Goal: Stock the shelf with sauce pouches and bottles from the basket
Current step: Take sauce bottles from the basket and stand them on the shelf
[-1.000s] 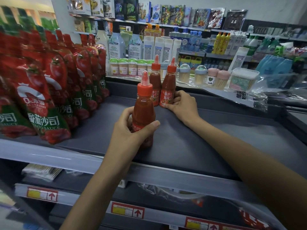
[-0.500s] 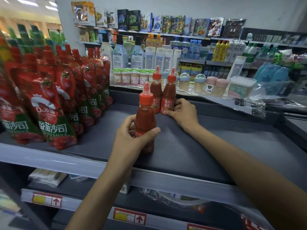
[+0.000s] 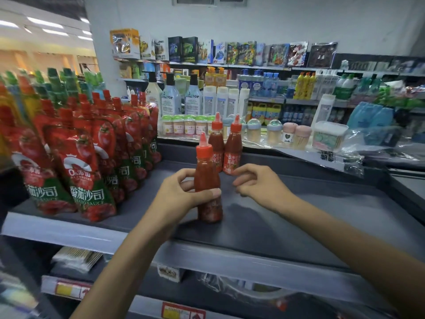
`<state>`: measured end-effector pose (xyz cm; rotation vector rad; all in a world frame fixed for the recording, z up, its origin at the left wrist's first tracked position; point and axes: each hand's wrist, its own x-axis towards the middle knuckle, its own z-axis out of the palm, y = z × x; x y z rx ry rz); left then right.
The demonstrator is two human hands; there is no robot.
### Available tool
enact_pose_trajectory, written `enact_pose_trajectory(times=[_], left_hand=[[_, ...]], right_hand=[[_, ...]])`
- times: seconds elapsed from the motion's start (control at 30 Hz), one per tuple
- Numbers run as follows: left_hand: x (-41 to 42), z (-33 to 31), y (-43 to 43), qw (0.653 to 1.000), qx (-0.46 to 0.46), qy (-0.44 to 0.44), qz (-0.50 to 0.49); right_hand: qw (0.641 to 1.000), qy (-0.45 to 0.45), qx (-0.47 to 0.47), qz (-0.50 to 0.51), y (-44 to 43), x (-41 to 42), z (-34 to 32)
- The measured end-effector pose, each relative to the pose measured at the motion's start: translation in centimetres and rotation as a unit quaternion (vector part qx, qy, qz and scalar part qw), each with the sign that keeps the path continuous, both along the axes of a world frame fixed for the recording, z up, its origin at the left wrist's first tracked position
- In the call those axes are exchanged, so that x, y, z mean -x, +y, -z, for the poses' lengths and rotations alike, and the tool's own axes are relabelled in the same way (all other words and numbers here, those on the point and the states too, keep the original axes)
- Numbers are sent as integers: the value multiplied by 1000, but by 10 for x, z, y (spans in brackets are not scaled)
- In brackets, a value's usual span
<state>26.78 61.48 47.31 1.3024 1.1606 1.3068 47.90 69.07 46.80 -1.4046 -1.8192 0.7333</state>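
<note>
the left hand (image 3: 174, 199) grips the front sauce bottle (image 3: 207, 180) around its middle, thumb across the near side and fingers curled round the far side. this bottle stands upright on the dark grey shelf (image 3: 310, 210), near the front edge, with its red nozzle cap pointing up and its label mostly turned away.

the right hand (image 3: 262, 187) hovers just to the right of that bottle with its fingers loosely curled and nothing in them. its fingertips are near the base of the right rear bottle (image 3: 232, 153); whether they touch it cannot be told.

2 more bottles of the same kind stand upright side by side at the back of the shelf: the right rear bottle and the left rear bottle (image 3: 216, 143), the second partly hidden behind the front bottle's cap.

on the left part of the same shelf, red tomato sauce pouches (image 3: 89, 166) stand in rows running from front to back, leaning slightly, spouts up. they are well apart from the 3 bottles, with bare shelf between.

a pale rail (image 3: 230, 256) runs along the shelf's front edge. below it, a lower shelf holds flat packets (image 3: 76, 257), and a red and yellow price tag (image 3: 182, 310) shows on a lower rail.

behind the shelf stand small jars with green lids (image 3: 184, 126), tall pump bottles (image 3: 171, 97), a clear tub with a white lid (image 3: 328, 137) and, higher up, a row of coloured boxes (image 3: 207, 51).
</note>
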Motion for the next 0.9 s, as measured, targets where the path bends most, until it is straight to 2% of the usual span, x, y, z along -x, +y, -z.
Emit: enact_pose_trajectory(times=[0.1,0.23,0.37,0.73,0.8,0.9], left_hand=[[-13,-9,12,999,12,-22,22],[-38,-20,29,1000,3,12,-7],[-59,-22,50,999,-1,37,-6],[-74,-11,70,988,-34,92,118],[-67,-6,76,993,-22,104,56],[-46,5,95,983,7,170,-68]], right_hand=[[993,82,51,-74,-29,-1,-9],[992,56,54,-102,-43,-5,-12],[1000,-7,2,-21,-31,-13,-10],[993,-46,-34,102,-10,-34,-3],[990,-49,-53,123,-4,-37,2],[987,-42,-59,147,7,-38,4]])
